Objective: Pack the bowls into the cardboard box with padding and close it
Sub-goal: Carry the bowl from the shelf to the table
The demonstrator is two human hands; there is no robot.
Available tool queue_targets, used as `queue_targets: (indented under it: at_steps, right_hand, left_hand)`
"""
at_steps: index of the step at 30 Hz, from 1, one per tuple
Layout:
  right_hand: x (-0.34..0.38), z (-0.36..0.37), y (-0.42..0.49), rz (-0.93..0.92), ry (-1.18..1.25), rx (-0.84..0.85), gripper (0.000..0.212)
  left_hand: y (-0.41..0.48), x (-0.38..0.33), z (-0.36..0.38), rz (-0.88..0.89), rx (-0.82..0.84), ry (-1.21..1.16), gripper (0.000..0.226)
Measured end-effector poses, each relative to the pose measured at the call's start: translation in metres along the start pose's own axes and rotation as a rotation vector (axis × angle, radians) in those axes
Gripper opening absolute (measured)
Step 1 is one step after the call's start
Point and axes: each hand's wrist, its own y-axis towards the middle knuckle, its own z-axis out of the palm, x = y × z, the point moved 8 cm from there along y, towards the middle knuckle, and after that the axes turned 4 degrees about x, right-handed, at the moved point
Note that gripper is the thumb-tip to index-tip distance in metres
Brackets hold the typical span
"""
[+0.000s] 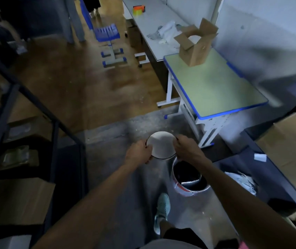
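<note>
We're holding white bowl low over floor: left hand curled round left rim, right hand gripping right rim. Open cardboard box far right on bench.

**Whites against brown, green and blue**

The bowl is plain white with a thin dark line round its rim. The cardboard box is plain brown. The tabletop is pale green, trimmed in blue along its edges. The padding is white. The stool is blue. The bucket is white with a red band and dark inside. The shoe is mint green.
</note>
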Motion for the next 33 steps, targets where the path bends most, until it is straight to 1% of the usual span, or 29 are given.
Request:
queue_targets:
  at_steps: [3,6,10,15,18,22,26,30,33]
  right_hand:
    - [0.007,-0.021,0.047,-0.008,-0.008,-0.014,0.026]
    - [0.012,-0.047,0.089,0.003,0.031,-0.054,0.029]
    - [0.012,-0.073,0.138,0.02,0.044,-0.078,0.029]
    - [0.005,-0.099,0.184,0.097,0.086,-0.099,0.025]
    - [0.001,-0.114,0.211,0.157,0.151,-0.126,0.025]
    - [0.001,-0.131,0.256,0.216,0.294,-0.178,0.02]
    - [0.015,-0.145,0.296,0.325,0.358,-0.218,0.017]
    - [0.031,-0.156,0.334,0.4,0.335,-0.237,0.018]
    - [0.036,-0.164,0.361,0.427,0.332,-0.285,0.018]
  left_hand:
    - [0.049,-0.012,-0.013,-0.016,0.011,-0.057,0.015]
    - [0.092,-0.03,-0.032,-0.012,-0.017,-0.053,0.021]
    - [0.14,-0.052,-0.048,-0.001,-0.009,-0.072,0.025]
    - [0.203,-0.077,-0.055,0.041,0.062,-0.016,0.027]
    - [0.246,-0.09,-0.06,0.081,0.088,0.018,0.038]
    - [0.309,-0.108,-0.072,0.155,0.13,0.045,0.029]
    - [0.372,-0.128,-0.09,0.251,0.2,0.073,0.026]
    - [0.424,-0.145,-0.113,0.341,0.233,0.169,0.02]
    - [0.454,-0.155,-0.127,0.387,0.267,0.205,0.023]
